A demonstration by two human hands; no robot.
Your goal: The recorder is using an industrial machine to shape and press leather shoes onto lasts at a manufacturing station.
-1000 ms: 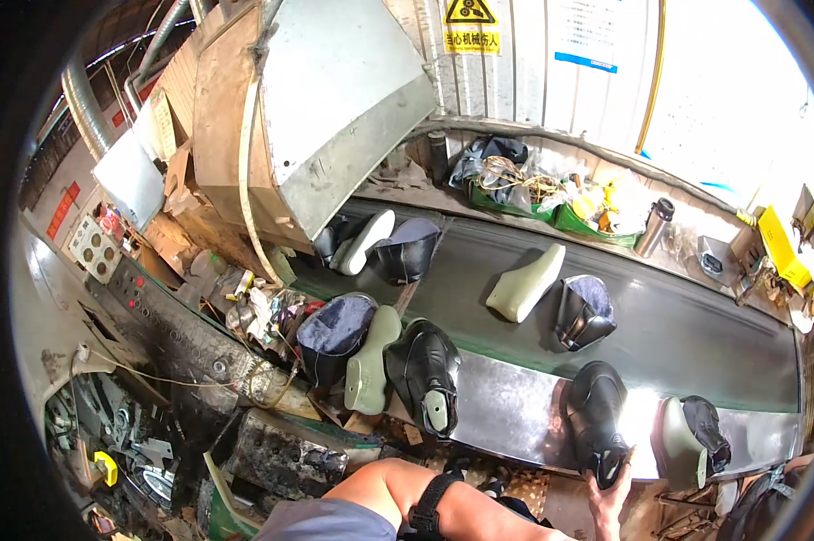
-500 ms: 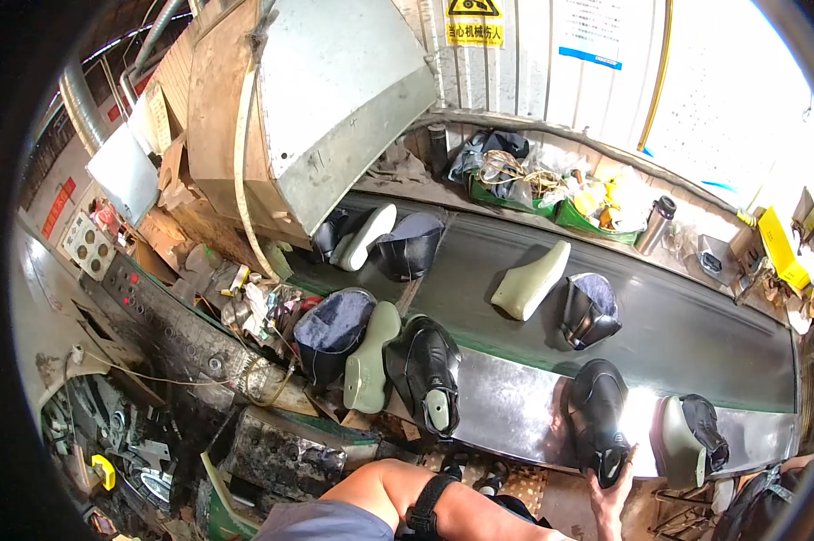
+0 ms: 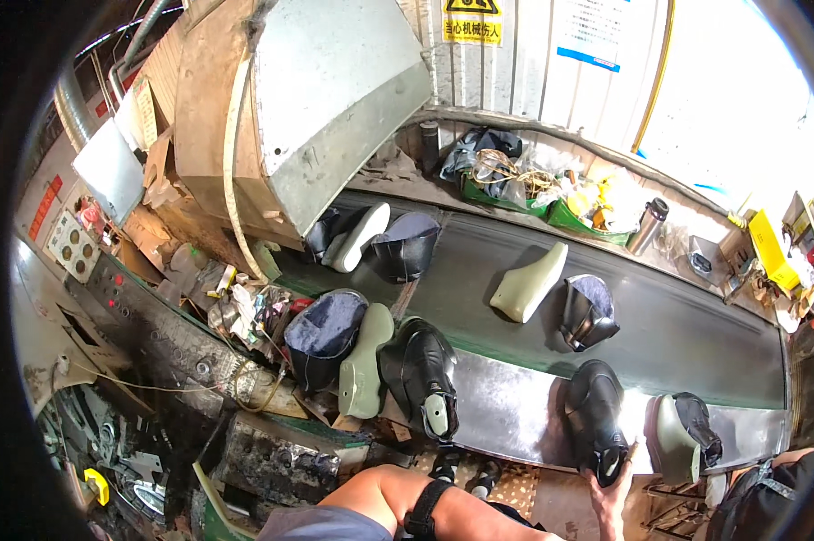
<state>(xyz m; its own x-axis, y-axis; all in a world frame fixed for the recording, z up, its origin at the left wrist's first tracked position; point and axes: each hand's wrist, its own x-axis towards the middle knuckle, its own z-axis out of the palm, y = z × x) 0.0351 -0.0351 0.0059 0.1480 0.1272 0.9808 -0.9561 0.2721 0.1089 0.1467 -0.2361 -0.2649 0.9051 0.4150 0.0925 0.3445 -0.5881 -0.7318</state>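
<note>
My right hand (image 3: 611, 492) is closed round the heel end of a black leather shoe (image 3: 594, 406), whose toe points away over the metal edge of the bench. The thumb lies along the shoe's right side. My left arm crosses the lower edge with a black strap on it; the left hand is out of view. Right of the held shoe, a pale green shoe last (image 3: 674, 442) leans beside a dark shoe upper (image 3: 700, 428). Further left lie another black shoe (image 3: 420, 370) with a last inside, a green last (image 3: 364, 365) and a fleece-lined upper (image 3: 324, 338).
On the dark conveyor belt (image 3: 677, 316) sit another last (image 3: 533, 281) and a lined upper (image 3: 591, 311). A large metal hood (image 3: 335, 108) covers its left part. Green trays (image 3: 596, 227) and a flask (image 3: 649, 225) stand along the back ledge. Dark clothing (image 3: 754, 505) shows at lower right.
The whole view has shifted slightly left. My right hand stays at the shoe's heel, and the shoe keeps about the same place.
</note>
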